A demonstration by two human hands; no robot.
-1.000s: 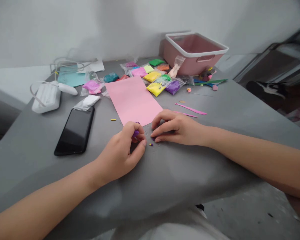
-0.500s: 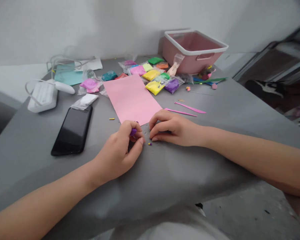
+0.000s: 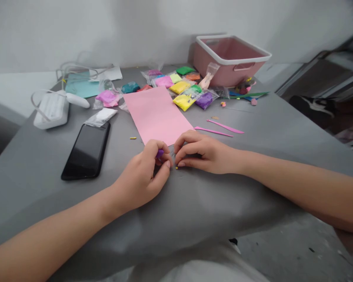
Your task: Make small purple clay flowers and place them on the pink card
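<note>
My left hand is curled closed around a piece of purple clay, which shows between the bent fingers. Just to its right, my right hand has its thumb and fingertips brought together at a tiny yellow-and-purple clay bit, low over the grey table. The fingertips cover part of that bit. Beyond both hands lies a pink sheet, its near edge close to the fingers.
Two pink modelling tools lie right of the sheet. Behind are several bags of coloured clay and a pink basket. To the left are a black phone, a white power strip and a thin yellow clay strip.
My right fingertips have come onto the tiny clay bit, which lay just apart from them before. My left hand keeps the purple clay. The view has shifted slightly.
</note>
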